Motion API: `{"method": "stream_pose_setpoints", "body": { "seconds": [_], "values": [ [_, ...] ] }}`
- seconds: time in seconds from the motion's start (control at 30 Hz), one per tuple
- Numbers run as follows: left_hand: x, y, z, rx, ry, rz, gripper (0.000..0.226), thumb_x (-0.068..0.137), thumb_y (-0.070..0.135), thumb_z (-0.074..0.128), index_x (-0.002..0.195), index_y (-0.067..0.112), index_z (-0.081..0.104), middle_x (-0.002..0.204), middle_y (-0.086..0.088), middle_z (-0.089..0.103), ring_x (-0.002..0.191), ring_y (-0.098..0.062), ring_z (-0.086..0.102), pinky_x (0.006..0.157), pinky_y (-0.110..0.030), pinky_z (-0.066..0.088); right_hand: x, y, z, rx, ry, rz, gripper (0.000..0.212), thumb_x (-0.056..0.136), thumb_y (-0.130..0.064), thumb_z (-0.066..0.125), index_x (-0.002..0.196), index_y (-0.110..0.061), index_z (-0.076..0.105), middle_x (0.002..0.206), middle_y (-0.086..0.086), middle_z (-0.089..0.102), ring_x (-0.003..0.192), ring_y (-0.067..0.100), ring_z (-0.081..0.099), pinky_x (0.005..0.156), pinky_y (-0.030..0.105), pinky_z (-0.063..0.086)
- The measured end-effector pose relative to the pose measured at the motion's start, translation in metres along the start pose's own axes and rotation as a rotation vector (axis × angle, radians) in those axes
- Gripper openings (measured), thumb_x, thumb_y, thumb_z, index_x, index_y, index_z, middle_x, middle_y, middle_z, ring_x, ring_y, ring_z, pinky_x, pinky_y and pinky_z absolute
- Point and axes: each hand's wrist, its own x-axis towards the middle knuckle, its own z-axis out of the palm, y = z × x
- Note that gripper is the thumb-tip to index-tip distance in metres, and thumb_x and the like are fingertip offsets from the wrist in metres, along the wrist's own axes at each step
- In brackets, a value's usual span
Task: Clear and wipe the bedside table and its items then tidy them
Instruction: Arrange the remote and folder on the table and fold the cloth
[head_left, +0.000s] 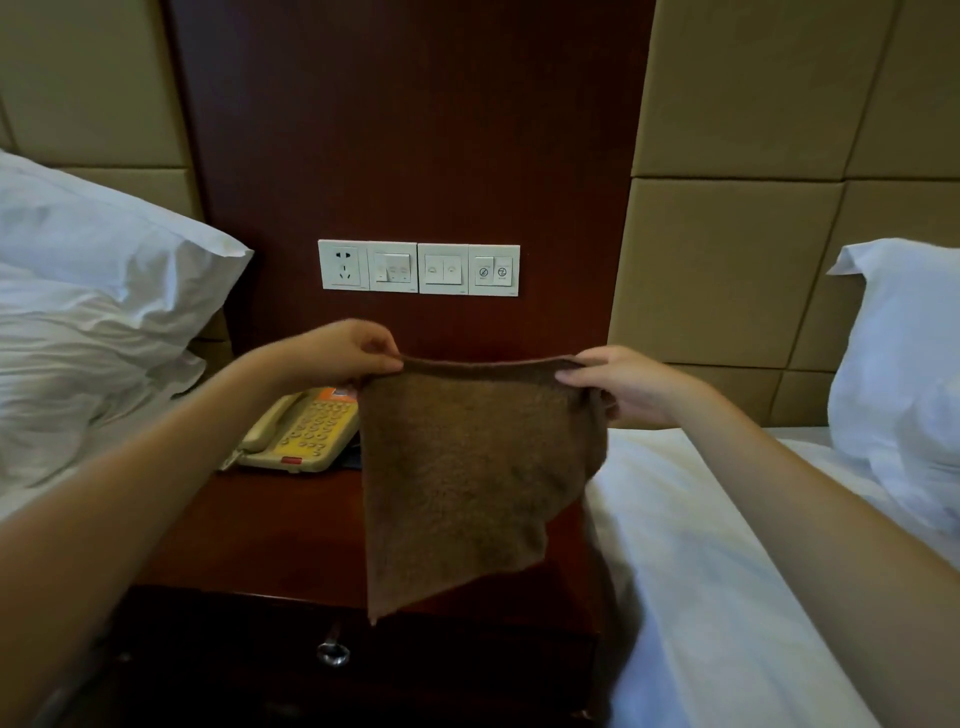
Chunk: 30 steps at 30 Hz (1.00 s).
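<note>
**Above the bedside table (270, 530), a brown cloth (467, 467) hangs between two hands**

Over the table's right half, the left hand (353, 351) pinches the cloth's upper left corner between thumb and curled fingers. The right hand (618, 382) pinches the upper right corner the same way, so the top edge runs nearly level between them. The cloth hangs free in front of the table, its lower edge slanting, the lowest corner at the left reaching down over the drawer front. It hides the back right part of the tabletop.

At the table's back left sits a cream telephone (306, 431), handset in its cradle on the left, with a yellow keypad and a red button near the front edge. Something dark and flat lies just beside its right side, partly behind the cloth; what it is cannot be told. Below the tabletop, the drawer bears a round metal knob (332, 652).

Behind the table, a dark wood panel (415, 130) carries a row of white wall plates (418, 267), with a socket at the left and switches to its right. Padded tan headboards (727, 249) flank the panel. A white left pillow (104, 270) lies near the telephone, a white right pillow (904, 353) leans on the other headboard, and a white sheet (701, 519) lies just beside the table
</note>
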Motion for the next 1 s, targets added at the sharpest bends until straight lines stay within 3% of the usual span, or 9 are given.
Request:
{"method": "stream_pose_setpoints", "body": {
  "seconds": [0.1,0.3,0.5,0.57,0.67,0.73,0.83,0.93,1.0],
  "values": [
    [0.019,-0.031,0.035,0.115,-0.095,-0.058,0.009,0.094,0.017,0.052,0.098,0.013,0.058,0.098,-0.007,0.061,0.085,-0.018,0.060,0.069,-0.024,0.051,0.019,0.030,0.018,-0.173,-0.014,0.034,0.014,0.094,-0.021,0.059,0.103,-0.011,0.062,0.095,0.004,0.064,0.094,0.022,0.063,0.085,0.042,0.055],
    [0.025,-0.069,0.088,0.259,-0.052,-0.100,0.011,0.092,0.020,0.055,0.101,0.014,0.059,0.095,0.000,0.055,0.090,-0.016,0.053,0.075,-0.026,0.042,0.046,0.081,0.048,-0.435,0.041,-0.023,0.010,0.091,-0.013,0.061,0.082,-0.012,0.063,0.075,-0.001,0.056,0.074,0.016,0.055,0.058,0.020,0.039],
    [-0.012,-0.072,0.111,0.378,-0.326,0.004,0.007,0.087,0.021,0.060,0.089,0.023,0.053,0.096,0.005,0.054,0.091,-0.013,0.053,0.081,-0.029,0.045,0.032,0.100,0.050,-0.636,-0.109,-0.036,0.009,0.088,-0.008,0.061,0.089,-0.015,0.066,0.079,-0.005,0.056,0.073,0.006,0.050,0.061,0.013,0.038],
    [-0.022,-0.072,0.122,0.438,-0.393,0.057,0.012,0.087,0.022,0.059,0.099,0.020,0.056,0.096,0.007,0.052,0.091,-0.011,0.050,0.081,-0.028,0.042,0.024,0.108,0.053,-0.707,-0.151,-0.013,0.011,0.088,-0.009,0.061,0.094,-0.012,0.070,0.083,-0.002,0.059,0.074,0.007,0.051,0.062,0.013,0.038],
    [-0.034,-0.073,0.136,0.440,-0.512,0.075,0.016,0.085,0.032,0.062,0.096,0.021,0.058,0.086,0.012,0.051,0.081,-0.007,0.048,0.076,-0.026,0.040,0.014,0.113,0.055,-0.823,-0.294,0.081,0.023,0.088,-0.017,0.064,0.109,-0.009,0.070,0.101,0.002,0.063,0.093,0.015,0.056,0.072,0.018,0.041],
    [-0.036,-0.070,0.136,0.286,-0.564,0.010,0.022,0.083,0.047,0.061,0.085,0.025,0.058,0.083,0.012,0.056,0.077,-0.005,0.052,0.074,-0.025,0.042,0.009,0.108,0.052,-0.809,-0.388,0.220,0.042,0.085,-0.038,0.067,0.121,-0.017,0.065,0.125,-0.002,0.058,0.114,0.016,0.052,0.089,0.024,0.043],
    [-0.018,-0.072,0.137,0.182,-0.357,-0.062,0.019,0.091,0.044,0.053,0.092,0.025,0.059,0.096,0.006,0.060,0.088,-0.007,0.057,0.077,-0.021,0.045,0.013,0.098,0.050,-0.660,-0.247,0.282,0.061,0.085,-0.060,0.056,0.128,-0.017,0.058,0.130,-0.002,0.052,0.122,0.020,0.048,0.092,0.033,0.044],
    [0.001,-0.078,0.146,0.389,-0.245,-0.143,0.045,0.089,0.040,0.056,0.128,0.020,0.047,0.127,-0.004,0.048,0.118,-0.021,0.046,0.099,-0.034,0.041,0.026,0.106,0.062,-0.679,-0.018,0.147,0.041,0.093,-0.036,0.058,0.126,-0.011,0.056,0.120,0.006,0.059,0.109,0.021,0.056,0.086,0.027,0.043],
    [0.007,-0.082,0.152,0.411,-0.310,-0.244,0.050,0.088,0.042,0.058,0.129,0.017,0.044,0.131,-0.007,0.043,0.121,-0.025,0.041,0.100,-0.034,0.038,0.030,0.114,0.071,-0.742,-0.035,0.188,0.040,0.091,-0.025,0.061,0.127,-0.010,0.052,0.120,0.008,0.059,0.105,0.022,0.056,0.081,0.025,0.045]
  ]
}}
